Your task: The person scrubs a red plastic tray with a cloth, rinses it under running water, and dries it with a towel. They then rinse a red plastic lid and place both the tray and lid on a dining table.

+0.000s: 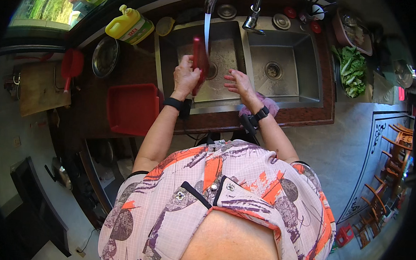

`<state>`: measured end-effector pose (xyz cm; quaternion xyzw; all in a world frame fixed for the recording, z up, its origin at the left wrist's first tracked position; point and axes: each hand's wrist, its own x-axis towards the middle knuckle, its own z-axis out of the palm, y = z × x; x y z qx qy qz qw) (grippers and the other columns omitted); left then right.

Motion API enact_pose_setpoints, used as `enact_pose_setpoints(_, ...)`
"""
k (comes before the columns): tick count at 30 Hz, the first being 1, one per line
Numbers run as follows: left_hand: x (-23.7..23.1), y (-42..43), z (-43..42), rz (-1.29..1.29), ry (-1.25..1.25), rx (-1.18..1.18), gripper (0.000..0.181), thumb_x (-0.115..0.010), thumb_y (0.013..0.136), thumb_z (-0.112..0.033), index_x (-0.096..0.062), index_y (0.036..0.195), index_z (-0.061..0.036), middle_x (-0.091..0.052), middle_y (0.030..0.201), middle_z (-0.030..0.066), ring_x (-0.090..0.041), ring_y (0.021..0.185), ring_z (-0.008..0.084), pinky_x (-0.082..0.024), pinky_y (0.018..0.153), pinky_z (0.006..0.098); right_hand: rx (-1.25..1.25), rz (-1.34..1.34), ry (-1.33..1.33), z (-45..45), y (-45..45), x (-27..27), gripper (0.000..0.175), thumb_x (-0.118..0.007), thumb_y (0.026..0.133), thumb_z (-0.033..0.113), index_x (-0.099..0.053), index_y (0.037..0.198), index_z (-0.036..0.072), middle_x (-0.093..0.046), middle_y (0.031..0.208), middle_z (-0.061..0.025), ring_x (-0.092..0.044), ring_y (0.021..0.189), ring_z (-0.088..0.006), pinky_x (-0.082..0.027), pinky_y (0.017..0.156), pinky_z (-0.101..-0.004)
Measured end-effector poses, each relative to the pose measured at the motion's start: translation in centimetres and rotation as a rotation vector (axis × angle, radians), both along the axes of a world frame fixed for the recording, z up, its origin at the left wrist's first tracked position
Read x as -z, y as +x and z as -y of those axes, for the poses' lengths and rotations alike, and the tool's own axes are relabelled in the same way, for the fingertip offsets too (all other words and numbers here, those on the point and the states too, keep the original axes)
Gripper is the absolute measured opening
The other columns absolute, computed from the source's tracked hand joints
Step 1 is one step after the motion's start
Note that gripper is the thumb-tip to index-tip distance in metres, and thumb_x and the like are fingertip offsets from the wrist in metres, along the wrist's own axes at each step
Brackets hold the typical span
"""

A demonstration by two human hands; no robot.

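Note:
My left hand (186, 76) grips a red plastic item (200, 64), perhaps a shallow basin or tray, turned on its edge and blurred. It is held over the left bowl of a steel double sink (229, 51). Beside it, water (206, 33) runs down from the chrome faucet (211, 3); the red item partly hides where the stream lands. My right hand (239, 83) hovers over the same bowl with its fingers apart, holding nothing. Below my right wrist, a purple cloth (267, 104) lies on the sink's front edge.
A red plastic tub (133, 108) stands left of the sink, with a steel bowl (106, 57) and yellow jug (128, 26) behind. Leafy greens (352, 72) and a pink basin (340, 31) are at the right. A second chrome tap (253, 23) hangs above the divider.

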<state>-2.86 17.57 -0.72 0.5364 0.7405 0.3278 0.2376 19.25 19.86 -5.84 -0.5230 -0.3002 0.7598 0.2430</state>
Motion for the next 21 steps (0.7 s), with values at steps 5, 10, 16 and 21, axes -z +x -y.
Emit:
enact_pose_setpoints(5,-0.9,1.2,1.9,-0.258,-0.045,0.368,0.032,-0.059,0.083,-0.004,-0.057,0.114,-0.0128,-0.072,0.090,0.0157,-0.069,0.084,0.0359,-0.056,0.071,0.0458,0.112,-0.134,-0.275,-1.5,-0.7,-1.9,0.066,-0.046,0.098,0.056,-0.048,0.137,0.003,-0.065,0.121,-0.0166,-0.068,0.094,-0.0293,-0.055,0.076,-0.0377)
enact_pose_setpoints(10,-1.4,1.9,4.9,-0.394,-0.020,0.587,0.025,-0.058,0.086,-0.003,-0.057,0.109,-0.0131,-0.070,0.083,0.0119,-0.069,0.078,0.0336,-0.055,0.064,0.0450,0.083,-0.280,-0.307,-0.2,-0.6,-0.3,0.036,-0.055,0.093,0.025,-0.057,0.119,0.000,-0.066,0.111,-0.0142,-0.068,0.095,-0.0302,-0.055,0.078,-0.0414)
enact_pose_setpoints(16,-1.5,-0.7,6.3,0.067,-0.102,0.404,0.022,-0.069,0.090,-0.024,-0.071,0.101,-0.0055,-0.071,0.107,0.0195,-0.067,0.101,0.0344,-0.052,0.087,0.0389,0.157,-0.115,-0.216,2.3,-0.2,3.6,0.016,-0.059,0.079,-0.003,-0.061,0.094,0.000,-0.062,0.091,-0.0079,-0.061,0.075,-0.0215,-0.057,0.077,-0.0373)
enact_pose_setpoints(21,3.0,-5.3,5.8,-0.228,-0.349,0.081,0.035,-0.063,0.093,-0.030,-0.067,0.114,-0.0028,-0.070,0.106,0.0211,-0.066,0.101,0.0383,-0.052,0.087,0.0438,0.081,-0.267,-0.230,2.9,1.8,3.7,0.020,-0.059,0.079,-0.004,-0.061,0.099,-0.002,-0.065,0.096,-0.0098,-0.065,0.081,-0.0223,-0.058,0.075,-0.0396)
